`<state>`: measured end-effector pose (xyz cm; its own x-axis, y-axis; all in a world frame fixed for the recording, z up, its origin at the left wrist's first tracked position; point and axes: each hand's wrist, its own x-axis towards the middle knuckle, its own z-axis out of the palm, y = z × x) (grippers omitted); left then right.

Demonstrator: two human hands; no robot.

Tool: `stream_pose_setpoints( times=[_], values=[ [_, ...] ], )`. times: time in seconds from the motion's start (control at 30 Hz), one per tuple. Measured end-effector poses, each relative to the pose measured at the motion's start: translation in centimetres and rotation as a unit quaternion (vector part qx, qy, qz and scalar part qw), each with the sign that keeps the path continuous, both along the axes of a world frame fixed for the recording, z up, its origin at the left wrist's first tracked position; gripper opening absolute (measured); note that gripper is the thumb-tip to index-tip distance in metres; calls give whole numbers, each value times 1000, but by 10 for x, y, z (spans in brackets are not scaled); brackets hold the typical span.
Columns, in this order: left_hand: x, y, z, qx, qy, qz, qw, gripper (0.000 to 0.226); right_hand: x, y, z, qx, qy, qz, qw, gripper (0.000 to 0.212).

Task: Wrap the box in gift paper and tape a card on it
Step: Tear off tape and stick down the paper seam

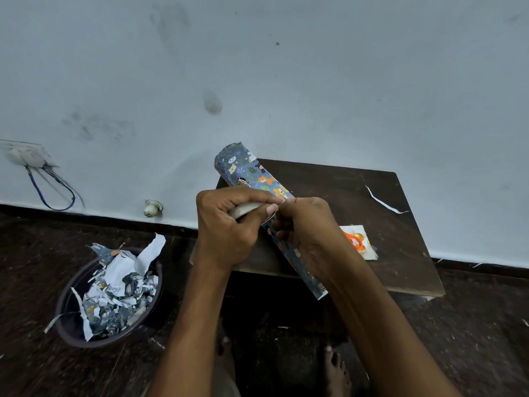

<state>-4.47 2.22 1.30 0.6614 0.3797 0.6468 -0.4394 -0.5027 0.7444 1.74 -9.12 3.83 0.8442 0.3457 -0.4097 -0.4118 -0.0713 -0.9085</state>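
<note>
- Dark wood makes up the small table, the landmark for everything else; it stands against the pale wall.
- Across the table's left half lies the roll of gift paper, blue with cartoon animals, running from the far left corner toward the near edge and overhanging both.
- Above the roll's middle, the left hand curls its fingers around a roll of tape, thumb pressed on its rim.
- Touching it, the right hand has its fingertips bunched narrow at the tape's edge, apparently picking for the loose end; whether it pinches anything I cannot tell.
- On the table's right half, a card lies flat with orange-handled scissors on top, partly hidden by the right wrist.
- No box is visible; it may be hidden under the hands or arms.
- A torn paper strip lies near the table's far right side.
- On the floor left of the table, a dark tub holds crumpled paper scraps.
- Judgement: the step is freeing a tape end. Doing it well likely means holding the tape steady in the left hand, lifting the end with a nail, and pulling straight so it does not split or fold on itself.
</note>
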Motion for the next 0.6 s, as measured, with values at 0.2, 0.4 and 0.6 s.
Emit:
stream_pose_setpoints(
  times=[0.2,0.4,0.6],
  values=[
    [0,1,2,-3,-4,0,1000,21,2,-5,-1,4,-40,-4,999,22],
    [0,2,1,2,1,1,1000,16,1,-9,-6,-7,-117,-25,993,22],
    [0,2,2,0,4,8,1000,17,3,-6,-11,-44,-162,-14,986,24]
  ],
)
